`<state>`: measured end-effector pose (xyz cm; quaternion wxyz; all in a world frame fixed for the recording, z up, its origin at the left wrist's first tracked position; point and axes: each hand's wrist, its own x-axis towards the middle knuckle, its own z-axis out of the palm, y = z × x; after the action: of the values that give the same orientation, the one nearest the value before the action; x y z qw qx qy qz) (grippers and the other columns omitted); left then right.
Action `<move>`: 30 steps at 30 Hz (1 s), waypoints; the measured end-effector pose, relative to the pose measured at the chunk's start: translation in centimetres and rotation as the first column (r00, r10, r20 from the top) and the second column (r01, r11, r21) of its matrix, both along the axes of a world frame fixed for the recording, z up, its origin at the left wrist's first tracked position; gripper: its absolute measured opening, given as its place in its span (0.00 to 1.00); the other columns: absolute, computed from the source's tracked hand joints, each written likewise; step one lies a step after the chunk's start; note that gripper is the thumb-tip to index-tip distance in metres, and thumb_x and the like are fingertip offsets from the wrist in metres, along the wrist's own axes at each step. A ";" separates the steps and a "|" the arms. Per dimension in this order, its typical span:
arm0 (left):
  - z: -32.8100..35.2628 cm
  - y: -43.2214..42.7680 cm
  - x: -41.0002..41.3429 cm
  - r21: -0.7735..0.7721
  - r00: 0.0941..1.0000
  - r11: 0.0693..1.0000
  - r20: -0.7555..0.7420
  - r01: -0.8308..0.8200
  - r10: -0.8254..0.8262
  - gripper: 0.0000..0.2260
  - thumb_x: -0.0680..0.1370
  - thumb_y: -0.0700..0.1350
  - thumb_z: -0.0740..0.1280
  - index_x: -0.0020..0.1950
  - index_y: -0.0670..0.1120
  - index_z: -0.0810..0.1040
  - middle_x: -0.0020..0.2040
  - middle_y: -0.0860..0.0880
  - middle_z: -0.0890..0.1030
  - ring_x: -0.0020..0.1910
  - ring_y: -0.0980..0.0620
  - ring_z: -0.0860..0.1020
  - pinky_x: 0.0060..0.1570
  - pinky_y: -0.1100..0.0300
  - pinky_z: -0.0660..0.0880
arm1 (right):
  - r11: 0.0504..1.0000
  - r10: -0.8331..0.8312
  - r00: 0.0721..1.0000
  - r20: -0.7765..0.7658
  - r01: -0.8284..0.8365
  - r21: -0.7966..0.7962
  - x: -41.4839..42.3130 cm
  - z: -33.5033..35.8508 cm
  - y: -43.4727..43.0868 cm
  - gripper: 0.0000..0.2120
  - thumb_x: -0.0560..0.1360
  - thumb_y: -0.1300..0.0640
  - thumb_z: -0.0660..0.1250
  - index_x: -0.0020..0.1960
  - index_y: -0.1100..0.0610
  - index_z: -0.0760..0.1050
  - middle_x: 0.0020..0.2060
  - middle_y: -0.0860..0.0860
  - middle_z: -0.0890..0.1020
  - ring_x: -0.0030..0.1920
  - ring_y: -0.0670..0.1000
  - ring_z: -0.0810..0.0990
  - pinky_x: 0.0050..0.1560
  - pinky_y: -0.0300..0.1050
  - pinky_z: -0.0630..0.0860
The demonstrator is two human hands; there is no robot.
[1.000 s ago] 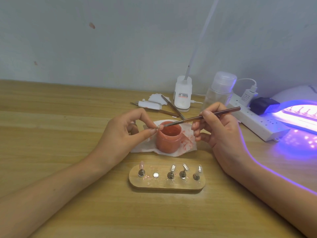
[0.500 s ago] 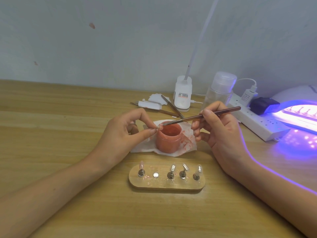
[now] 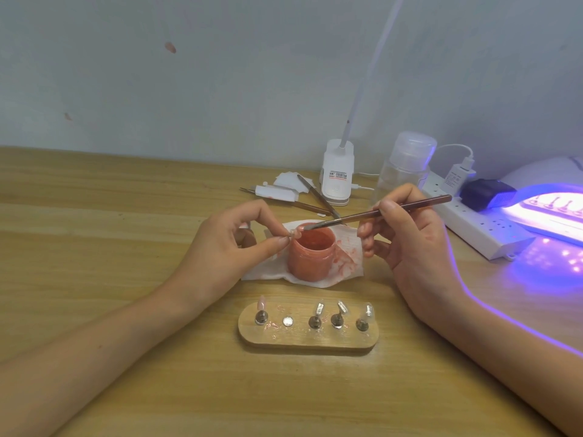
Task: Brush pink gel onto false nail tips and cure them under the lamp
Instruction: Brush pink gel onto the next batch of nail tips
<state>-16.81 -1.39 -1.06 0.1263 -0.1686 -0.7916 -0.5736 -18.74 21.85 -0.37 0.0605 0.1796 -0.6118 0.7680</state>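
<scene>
An open jar of pink gel [image 3: 312,255] stands on a stained white wipe [image 3: 347,263] at the table's middle. My left hand [image 3: 230,247] pinches a small nail tip [image 3: 292,234] between thumb and forefinger, just left of the jar's rim. My right hand [image 3: 407,238] grips a thin brown brush [image 3: 378,212]; its bristle end lies over the jar's far rim, close to the tip. In front, a wooden stand [image 3: 307,339] carries several nail tips on metal pegs, the leftmost one [image 3: 261,303] pink, and one bare magnet spot. At the right edge glows the violet curing lamp [image 3: 555,209].
Behind the jar lie spare brushes [image 3: 318,197] and white pads [image 3: 284,187]. A white desk-lamp base [image 3: 337,175], a clear pump bottle [image 3: 403,167] and a white power strip [image 3: 479,231] with plugs line the back right. The wall closes the far side.
The brush tip has shifted very slightly over the jar's rim beside the held nail tip. Both hands stay in almost the same places.
</scene>
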 end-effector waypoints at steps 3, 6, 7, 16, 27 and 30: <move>-0.1 -0.1 -0.1 0.008 1.000 1.000 0.013 0.001 -0.002 0.07 0.72 0.46 0.77 0.40 0.50 0.80 0.42 0.40 0.81 0.35 0.33 0.73 0.36 0.49 0.69 | 0.999 -0.020 1.000 0.001 0.020 0.045 0.1 -0.1 0.0 0.07 0.81 0.58 0.62 0.43 0.54 0.70 0.31 0.53 0.80 0.32 0.49 0.78 0.32 0.39 0.76; -0.1 -0.1 -0.1 0.013 1.000 1.000 0.025 0.009 -0.009 0.06 0.73 0.42 0.75 0.40 0.50 0.80 0.42 0.44 0.82 0.33 0.34 0.72 0.36 0.53 0.68 | 0.998 -0.061 0.998 0.010 0.061 0.028 0.0 -0.1 0.0 0.08 0.81 0.60 0.62 0.42 0.54 0.71 0.30 0.53 0.79 0.31 0.48 0.78 0.31 0.38 0.75; -0.1 -0.1 0.0 0.013 1.000 1.000 0.025 0.008 -0.009 0.06 0.73 0.41 0.75 0.40 0.50 0.80 0.42 0.47 0.82 0.33 0.34 0.72 0.35 0.54 0.67 | 0.999 -0.048 0.999 0.003 0.048 0.013 0.1 0.0 0.0 0.08 0.80 0.58 0.62 0.42 0.53 0.71 0.30 0.53 0.80 0.31 0.49 0.78 0.31 0.38 0.75; 0.0 0.0 0.2 -0.011 1.000 1.000 0.027 0.000 0.001 0.07 0.73 0.41 0.75 0.39 0.51 0.80 0.42 0.52 0.83 0.30 0.47 0.72 0.33 0.59 0.68 | 0.996 -0.074 0.997 -0.003 0.074 0.051 0.0 -0.1 0.1 0.05 0.77 0.56 0.63 0.41 0.52 0.72 0.29 0.52 0.79 0.32 0.49 0.78 0.30 0.38 0.74; 0.0 -0.1 -0.1 0.069 0.999 0.997 0.036 -0.022 0.020 0.03 0.75 0.51 0.69 0.43 0.53 0.79 0.41 0.53 0.82 0.32 0.46 0.68 0.32 0.60 0.69 | 0.998 -0.055 0.998 0.034 0.056 -0.015 0.0 0.0 0.1 0.15 0.80 0.60 0.61 0.37 0.48 0.74 0.29 0.52 0.79 0.29 0.48 0.76 0.29 0.37 0.73; -0.1 0.0 -0.1 0.061 1.000 0.998 0.026 0.010 -0.011 0.06 0.75 0.55 0.70 0.44 0.54 0.79 0.39 0.50 0.81 0.34 0.40 0.71 0.35 0.53 0.72 | 0.998 -0.049 0.998 0.042 0.051 -0.046 0.0 0.1 0.1 0.10 0.77 0.56 0.62 0.37 0.48 0.74 0.29 0.52 0.79 0.29 0.48 0.76 0.29 0.37 0.73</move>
<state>-16.93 -1.40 -1.12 0.1178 -0.1612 -0.7745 -0.6002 -18.74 21.93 -0.23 0.0715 0.1470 -0.5991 0.7838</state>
